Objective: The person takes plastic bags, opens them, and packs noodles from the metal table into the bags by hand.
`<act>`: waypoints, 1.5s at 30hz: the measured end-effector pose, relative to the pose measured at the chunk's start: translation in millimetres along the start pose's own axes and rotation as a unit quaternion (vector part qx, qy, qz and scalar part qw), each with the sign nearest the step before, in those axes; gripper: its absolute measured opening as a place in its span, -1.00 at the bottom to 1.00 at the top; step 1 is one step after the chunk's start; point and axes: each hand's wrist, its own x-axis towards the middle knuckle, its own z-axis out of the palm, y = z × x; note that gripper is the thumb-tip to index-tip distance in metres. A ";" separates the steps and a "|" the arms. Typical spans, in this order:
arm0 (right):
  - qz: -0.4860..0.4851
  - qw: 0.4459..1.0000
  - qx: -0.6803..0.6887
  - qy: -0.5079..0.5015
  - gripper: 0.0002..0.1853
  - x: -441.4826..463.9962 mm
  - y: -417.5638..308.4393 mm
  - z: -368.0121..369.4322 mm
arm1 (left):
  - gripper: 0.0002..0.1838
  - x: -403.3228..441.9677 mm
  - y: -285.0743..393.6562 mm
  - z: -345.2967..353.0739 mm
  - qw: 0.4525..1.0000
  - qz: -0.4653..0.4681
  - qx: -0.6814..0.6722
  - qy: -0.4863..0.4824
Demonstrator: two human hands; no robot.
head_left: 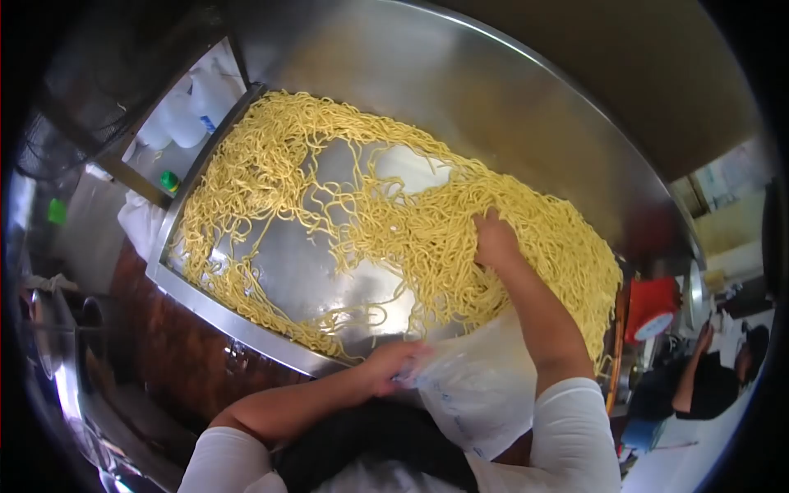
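Observation:
Yellow noodles (444, 230) lie spread over a steel tray-like table (308, 263), piled thickest at the right and upper left. My right hand (496, 240) reaches into the right-hand pile; its fingertips are hidden among the noodles, so what they grip does not show. Near the table's front edge, my left hand (393, 367) is closed on the rim of a translucent plastic bag (481, 390). The bag hangs in front of my body, below my right forearm, and no noodles can be made out inside it.
A raised steel rim (234, 330) borders the table, with a high steel wall behind. White plastic jugs (181, 115) and a white cloth (141, 222) are at the left. A red scale (652, 311) stands at the right, near another person in dark clothes (699, 382).

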 end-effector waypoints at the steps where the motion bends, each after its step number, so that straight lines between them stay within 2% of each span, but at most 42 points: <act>1: -0.007 1.000 0.001 -0.004 -0.37 18.4 1.5 5.1 | -0.79 3.0 0.3 -3.5 1.000 0.000 -0.006 0.005; 3: -0.040 0.991 0.068 0.112 -0.49 39.9 5.6 21.6 | -0.78 7.7 -6.0 -11.1 0.999 0.004 -0.049 0.003; 4: -0.020 0.984 0.130 0.119 -0.59 32.9 -5.0 13.9 | -0.78 13.1 -13.0 -16.8 0.999 0.005 -0.053 0.000; 5: -0.022 0.984 0.124 0.123 -0.59 21.6 -18.1 5.5 | -0.72 20.1 -19.6 -23.7 0.999 0.007 -0.033 -0.022; 7: -0.017 0.936 0.300 0.183 -0.61 -2.1 -45.0 -15.2 | -0.64 7.4 -9.5 -18.5 0.998 0.022 -0.019 -0.051; 8: -0.025 0.919 0.332 0.212 -0.64 -5.3 -53.6 -31.5 | -0.64 -9.7 -2.4 -9.9 0.999 0.020 -0.001 -0.043; 9: -0.036 0.904 0.372 0.209 -0.66 -14.7 -59.9 -62.0 | -0.63 -24.0 -1.2 -3.4 0.999 0.013 0.019 -0.035; 10: -0.046 0.887 0.410 0.207 -0.68 -23.6 -63.9 -99.1 | -0.64 9.9 -16.4 -19.7 0.998 -0.014 -0.022 -0.056; 12: -0.087 0.848 0.421 0.309 -0.75 -32.5 -66.9 -158.6 | -0.64 -13.0 -4.1 -11.3 0.998 0.001 -0.001 -0.062; 14: -0.180 0.764 0.473 0.400 -0.80 -41.3 -80.9 -225.1 | -0.64 -25.9 6.7 -5.2 0.997 0.020 0.018 -0.068; 15: -0.153 0.743 0.530 0.379 -0.79 -50.6 -90.6 -263.6 | -0.64 -29.6 7.3 -3.3 0.995 0.035 -0.011 -0.089; 16: -0.179 0.712 0.581 0.352 -0.77 -58.5 -96.6 -298.1 | -0.64 -34.0 7.7 -2.9 0.992 0.050 -0.040 -0.108; 17: -0.189 0.716 0.586 0.329 -0.70 -68.8 -107.2 -326.6 | -0.64 -34.6 10.7 -5.0 0.992 0.051 -0.039 -0.111; 18: -0.153 0.727 0.587 0.321 -0.67 -86.8 -125.2 -346.8 | -0.65 -30.1 15.2 -9.1 0.992 0.056 -0.064 -0.090; 19: -0.175 0.744 0.540 0.353 -0.67 -91.1 -134.9 -352.1 | -0.65 -23.6 19.3 -14.2 0.992 0.061 -0.089 -0.068; 21: -0.157 0.764 0.524 0.341 -0.67 -79.4 -129.3 -346.4 | -0.66 -3.9 32.2 -32.0 0.984 0.074 -0.132 -0.092; 23: -0.144 0.752 0.556 0.324 -0.68 -71.1 -123.5 -318.5 | -0.67 -2.8 49.3 -39.9 0.971 0.091 -0.185 -0.118; 25: -0.131 0.714 0.623 0.293 -0.69 -71.1 -129.3 -275.1 | -0.70 -9.7 66.1 -44.8 0.959 0.115 -0.247 -0.085; 27: -0.088 0.754 0.588 0.281 -0.65 -55.0 -112.4 -210.9 | -0.72 -0.5 77.5 -52.3 0.952 0.116 -0.272 -0.075; 28: -0.023 0.824 0.498 0.267 -0.62 -54.1 -112.5 -176.2 | -0.73 5.5 82.5 -54.7 0.945 0.117 -0.297 -0.065; 29: 0.064 0.858 0.460 0.221 -0.58 -64.1 -124.7 -141.1 | -0.73 9.6 86.9 -56.5 0.945 0.116 -0.297 -0.065; 30: 0.125 0.913 0.384 0.053 -0.53 -79.3 -138.8 -122.7 | -0.74 12.9 92.1 -57.9 0.948 0.132 -0.285 -0.047; 31: -0.064 0.935 0.347 0.027 -0.51 -94.9 -134.8 -78.5 | -0.75 14.9 99.9 -57.9 0.950 0.149 -0.273 -0.028; 32: -0.135 0.959 0.231 -0.096 -0.45 -98.4 -132.2 -44.1 | -0.83 -30.7 111.0 -30.1 0.949 0.140 -0.279 -0.037; 33: -0.180 0.900 0.340 -0.207 -0.49 -91.9 -106.0 5.3 | -0.83 -3.7 108.0 -43.5 0.949 0.142 -0.281 -0.034; 34: -0.243 0.914 0.189 -0.265 -0.55 -90.8 -103.9 13.7 | -0.86 44.1 99.5 -71.7 0.945 0.142 -0.282 -0.079; 35: -0.306 0.898 0.033 -0.315 -0.60 -86.7 -107.3 20.3 | -0.88 67.8 92.0 -94.9 0.939 0.145 -0.288 -0.119; 37: -0.299 0.888 0.225 -0.269 -0.73 -77.7 -85.3 3.0 | -0.85 42.3 82.5 -77.7 0.945 0.183 -0.271 -0.028; 38: -0.230 0.892 0.292 -0.257 -0.76 -75.6 -85.9 -17.7 | -0.91 20.5 82.9 -62.6 0.930 0.122 -0.345 0.034; 39: -0.246 0.891 0.318 -0.210 -0.75 -55.7 -75.1 -15.8 | -0.91 31.4 67.3 -67.6 0.926 0.220 -0.304 -0.035; 40: -0.249 0.890 0.339 -0.174 -0.74 -34.9 -67.0 -12.0 | -0.87 19.9 62.7 -61.3 0.931 0.257 -0.258 0.013; 41: -0.272 0.925 0.261 -0.054 -0.72 -22.8 -72.3 -13.4 | -0.80 22.6 57.8 -71.6 0.946 0.299 -0.122 -0.006; 42: -0.247 0.922 0.297 -0.029 -0.70 -4.5 -69.8 -7.0 | -0.67 22.7 55.6 -70.5 0.947 0.304 -0.082 0.071; 43: -0.286 0.903 0.321 -0.004 -0.72 -2.8 -84.2 -9.3 | -0.56 -8.9 48.1 -70.5 0.920 0.360 0.026 0.155; 44: -0.298 0.871 0.389 -0.023 -0.74 -0.8 -94.4 1.9 | -0.45 -32.5 43.6 -66.8 0.877 0.398 0.144 0.228; 45: -0.298 0.840 0.451 -0.039 -0.76 0.8 -103.5 8.1 | -0.45 -33.8 33.4 -75.8 0.871 0.404 0.125 0.252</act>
